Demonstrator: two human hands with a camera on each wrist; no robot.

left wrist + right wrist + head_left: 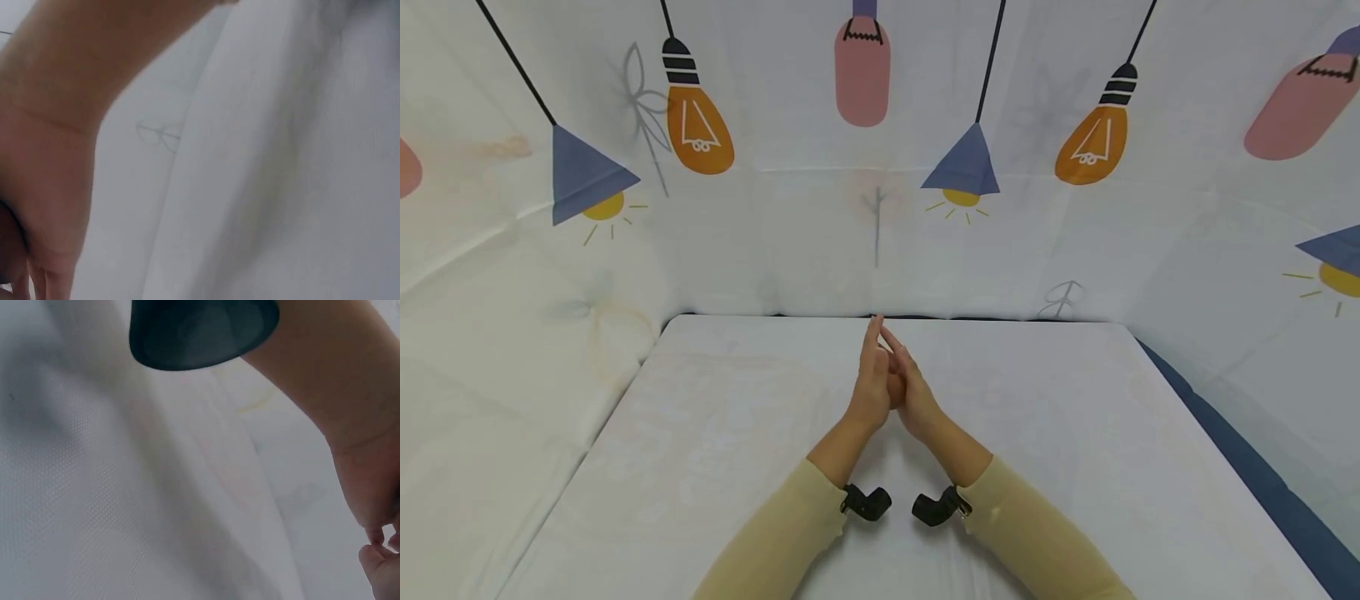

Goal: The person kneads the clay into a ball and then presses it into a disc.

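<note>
- Head view, with twelve toward the far edge: the bare left hand (pixel 868 387) and bare right hand (pixel 918 402) are together, meeting at the fingertips, their straight fingers pointing to twelve.
- Key relation: the palms face each other across a narrow space, left hand at nine, right hand at three, the pair's long axis running six to twelve. Neither hand is plainly nearer to the middle.
- Rounded skin shows between the palms, probably a thumb; whether anything small is enclosed, I cannot tell.
- Nearest the hands is the white, cloth-covered table (pixel 737 433). It lies beneath them and spreads toward six, nine and three; its far edge runs nine to three, level with the fingertips in this view. Contact with the hands cannot be judged.
- Cream long sleeves (pixel 782 529) reach in from seven and five. Small black curved wrist devices (pixel 867 503) sit at the cuffs, just past six on either side and apart from each other.
- Left wrist view: the left hand hangs at nine, partly cropped.
- Right wrist view: the right hand sits near four, also cropped.
</note>
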